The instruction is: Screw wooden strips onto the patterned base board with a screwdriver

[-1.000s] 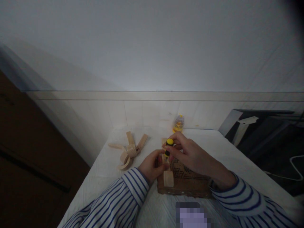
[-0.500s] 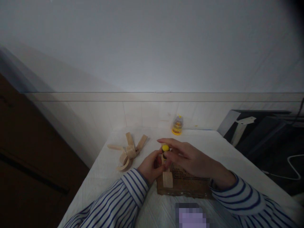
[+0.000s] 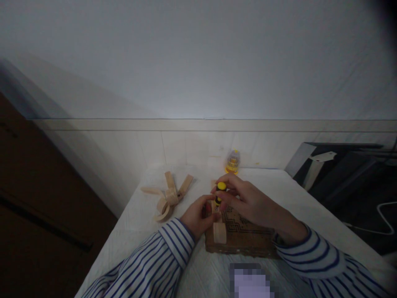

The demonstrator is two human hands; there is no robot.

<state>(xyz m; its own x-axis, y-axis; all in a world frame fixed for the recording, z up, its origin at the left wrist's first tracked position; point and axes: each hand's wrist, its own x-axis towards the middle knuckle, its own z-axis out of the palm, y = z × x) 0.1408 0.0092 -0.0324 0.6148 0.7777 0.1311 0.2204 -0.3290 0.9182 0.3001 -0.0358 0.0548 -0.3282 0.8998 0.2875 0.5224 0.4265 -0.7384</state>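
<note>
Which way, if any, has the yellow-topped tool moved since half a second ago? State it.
Yes: judged against the clear, yellow-based container, the tool's yellow top has shifted up and right in the picture, nearer that container.

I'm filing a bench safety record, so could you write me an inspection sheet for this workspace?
Surface: white-covered table, cover creased.
Job's things: wooden piece over brown patterned board; yellow-and-black tool roughly upright, tip hard to make out; joined wooden pieces to the left.
Clutter: clear-and-yellow container near the back edge.
Hands: left hand holds the wooden piece; right hand grips the tool.
Cables: white cable off to the right, beside the table.
Surroundings: pale wall behind; dark brown furniture left; dark panels right.
</note>
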